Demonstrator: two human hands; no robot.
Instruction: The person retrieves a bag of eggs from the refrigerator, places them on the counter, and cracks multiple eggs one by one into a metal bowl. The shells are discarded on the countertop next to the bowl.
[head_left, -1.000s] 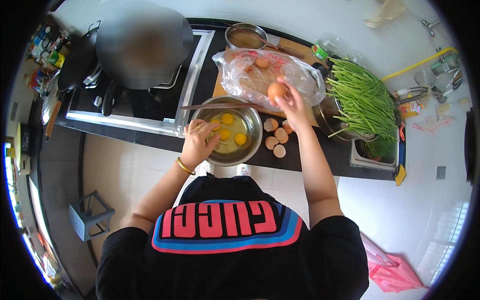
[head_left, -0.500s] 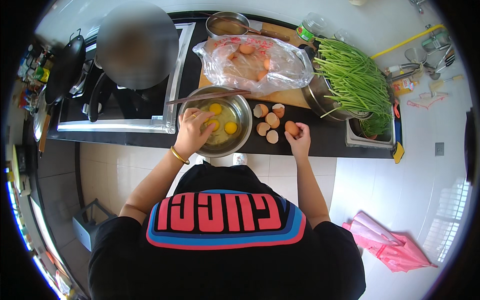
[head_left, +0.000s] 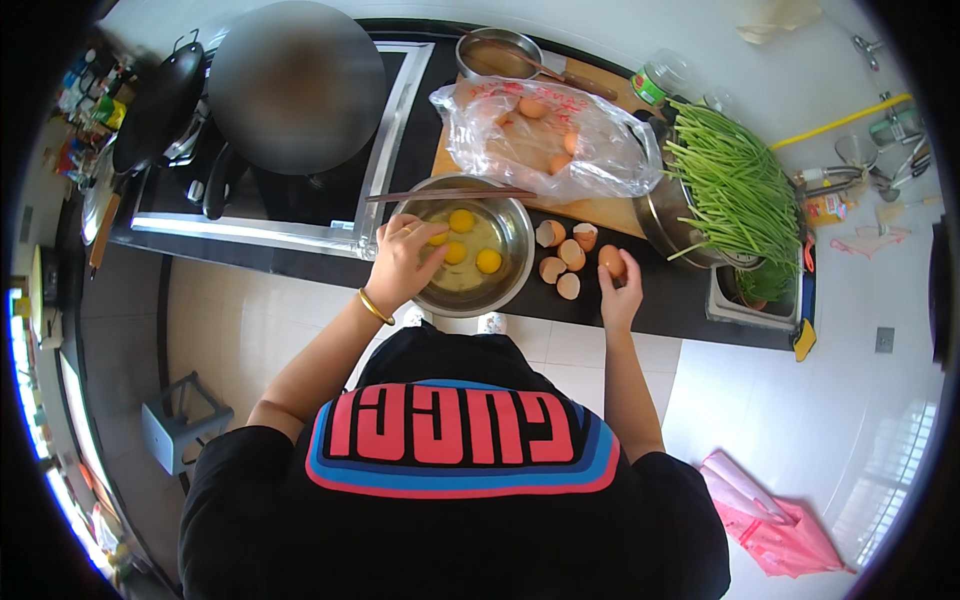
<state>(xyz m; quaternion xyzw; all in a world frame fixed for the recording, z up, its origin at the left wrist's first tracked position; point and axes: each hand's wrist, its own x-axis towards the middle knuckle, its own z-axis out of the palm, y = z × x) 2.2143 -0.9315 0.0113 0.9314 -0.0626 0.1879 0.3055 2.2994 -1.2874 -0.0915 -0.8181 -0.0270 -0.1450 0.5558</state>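
Observation:
A wide metal mixing bowl [head_left: 520, 262] with several raw yolks [head_left: 489, 261] in clear egg white stands at the counter's front edge. My left hand [head_left: 402, 265], a gold bangle at its wrist, lies over the bowl's left side. Its fingers curve over the inside, thumb held apart, nothing between them. Across the far rim rests a pair of chopsticks [head_left: 450, 195]. To the right of the bowl, my right hand [head_left: 622, 290] holds a whole brown egg [head_left: 611, 262] in its fingertips, close to the counter. Several broken eggshells [head_left: 571, 254] sit between the egg and the bowl.
Behind the bowl, a clear plastic bag [head_left: 500, 150] of eggs lies on a wooden board [head_left: 605, 209]. Green stalks [head_left: 735, 185] top a metal pot [head_left: 660, 225] at right, beside a small square tub [head_left: 738, 311]. A stove [head_left: 290, 205] is at left; a small pan [head_left: 500, 50] stands behind.
The whole view has shifted, so the counter things appear farther right. My left hand sits slightly farther left on the bowl. My right hand still holds the egg beside the shells.

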